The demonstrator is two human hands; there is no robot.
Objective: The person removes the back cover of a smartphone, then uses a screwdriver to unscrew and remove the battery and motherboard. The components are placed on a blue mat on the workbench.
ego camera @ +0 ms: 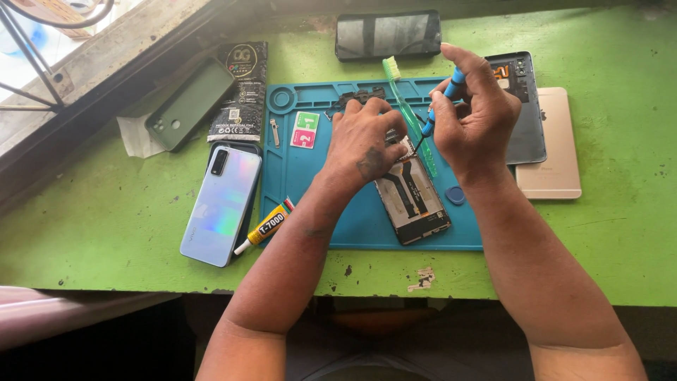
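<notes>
A dark green phone case (pixel 189 104) lay near the window ledge on the green table (pixel 106 212), touching a black packet (pixel 240 92). A phone with an iridescent pale blue back (pixel 221 204) rested just left of the blue mat, beside a small yellow glue tube (pixel 266 226). A black phone (pixel 387 34) lay face up at the far edge. A gold phone (pixel 553 144) sat at the right, partly under a dark back cover (pixel 525 106).

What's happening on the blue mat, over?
Left hand pressing down on opened phone. Right hand holds blue screwdriver, tip at phone's top end. Green toothbrush lies right alongside; nothing blocking.
</notes>
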